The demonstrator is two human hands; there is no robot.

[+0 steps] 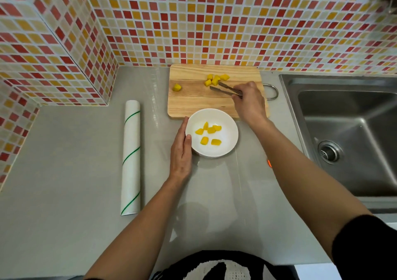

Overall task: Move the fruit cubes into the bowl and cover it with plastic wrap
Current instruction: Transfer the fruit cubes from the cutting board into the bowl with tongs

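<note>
Grey surface (86,150) under mosaic tiles: her left hand (181,150) rests straight-fingered against the bowl (227,118) holding five fruit cubes (211,130); right hand (249,101) pinches tongs (225,88), tips apart, beside cubes on the board (193,99). Wrap roll (131,157) lies left.

In front of me runs a smooth pale grey countertop (71,150), glossy enough to catch reflections. Behind it and along my left rises a mosaic wall of small red, orange and cream square tiles (193,21), which steps out into a tiled corner ledge (53,82) on the left. To my right a stainless steel sink basin (354,129) is sunk into the counter, with a round metal drain strainer (329,152) in its floor.
</note>
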